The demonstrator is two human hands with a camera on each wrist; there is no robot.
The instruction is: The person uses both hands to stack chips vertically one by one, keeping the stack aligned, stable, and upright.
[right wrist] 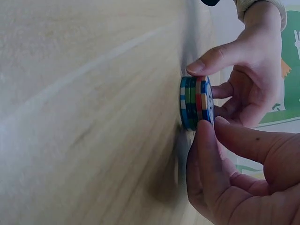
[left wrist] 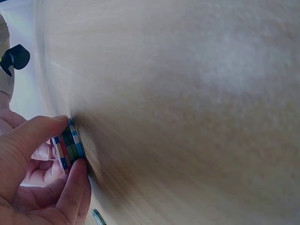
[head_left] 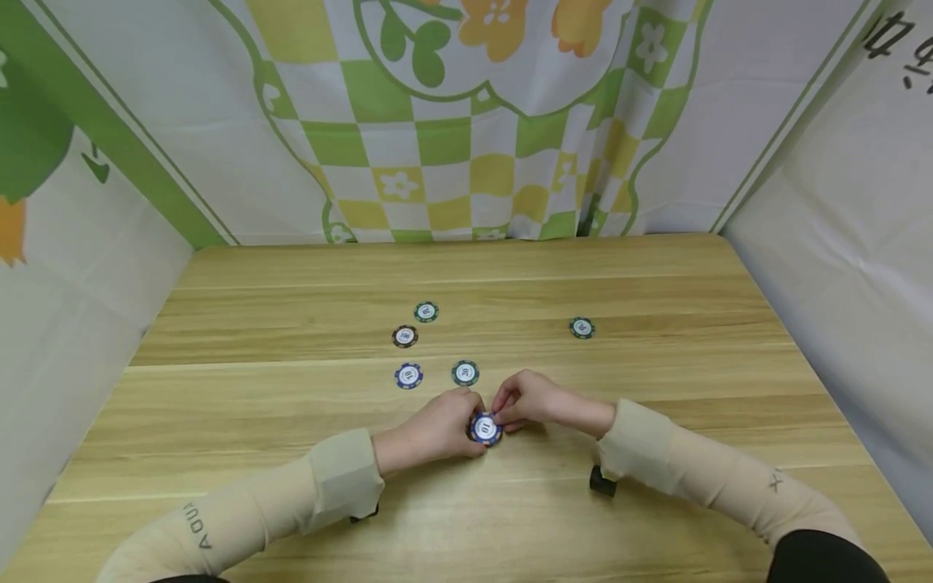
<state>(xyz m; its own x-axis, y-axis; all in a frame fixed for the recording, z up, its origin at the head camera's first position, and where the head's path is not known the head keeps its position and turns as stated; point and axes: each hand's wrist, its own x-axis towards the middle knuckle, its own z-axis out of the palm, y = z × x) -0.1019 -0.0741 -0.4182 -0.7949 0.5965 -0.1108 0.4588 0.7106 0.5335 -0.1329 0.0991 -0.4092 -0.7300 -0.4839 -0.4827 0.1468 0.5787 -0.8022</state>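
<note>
A short stack of poker chips (right wrist: 191, 101) stands on the table between the hands, with light blue, green and red edges showing. On top lies a blue poker chip (head_left: 485, 429) marked 10. My left hand (head_left: 437, 425) grips the stack from its left side, thumb and fingers round the edge. From the right, my right hand (head_left: 543, 398) pinches the rim of the top blue chip with thumb and forefinger. Just beyond the hands is a loose green chip (head_left: 465, 372), with another blue chip (head_left: 409, 375) to its left.
Farther back lie a dark chip (head_left: 405, 336) and a green chip (head_left: 426, 312). One more green chip (head_left: 582, 327) lies apart on the right. The wooden table (head_left: 255, 324) meets a checked curtain (head_left: 445, 162) at its far edge.
</note>
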